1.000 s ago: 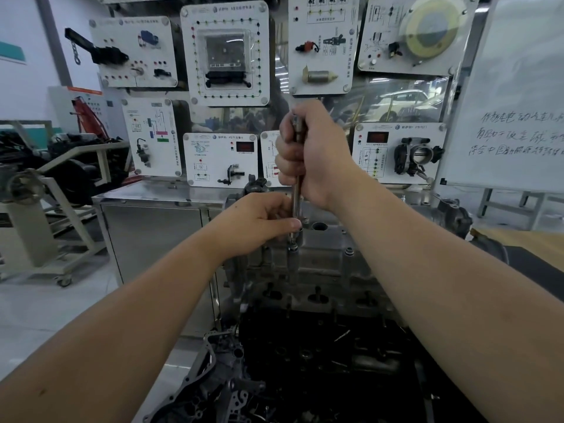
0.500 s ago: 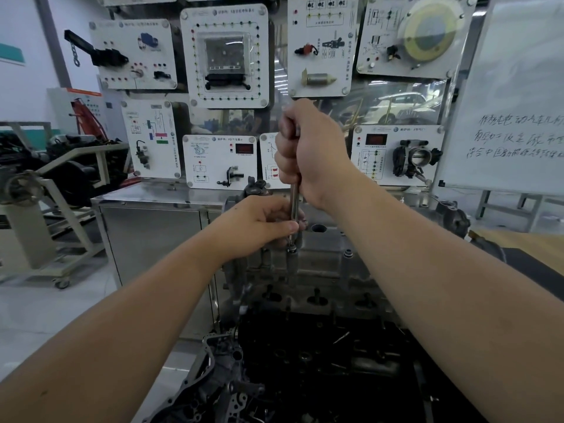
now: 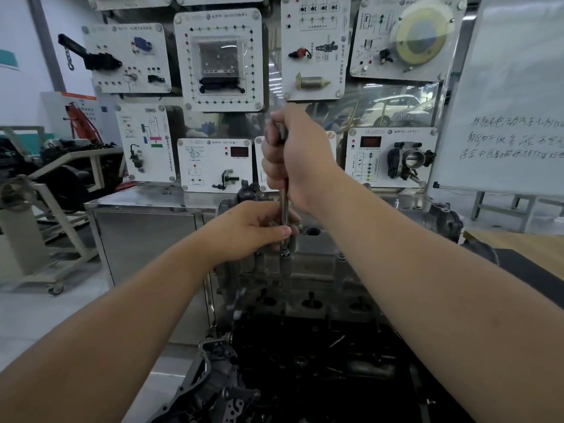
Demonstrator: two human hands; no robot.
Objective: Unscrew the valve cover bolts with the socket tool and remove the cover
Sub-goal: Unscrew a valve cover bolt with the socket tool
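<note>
At the centre of the frame, your right hand [image 3: 300, 155] is clenched in a fist around the top of the long, slim silver metal socket tool [image 3: 284, 209], which stands upright. Just below, your left hand [image 3: 253, 228] pinches the lower shaft with its fingers [image 3: 282, 231] curled around it. The tool's tip meets a small bolt [image 3: 286, 253] on the upper edge of the grey cast-metal valve cover [image 3: 308, 257], just left of a round opening [image 3: 312, 231]. That cover sits on the dark engine [image 3: 305, 361] filling the lower middle. White training panels [image 3: 218, 59] line the wall across the top, and a handwritten whiteboard [image 3: 512, 111] stands at upper right.
</note>
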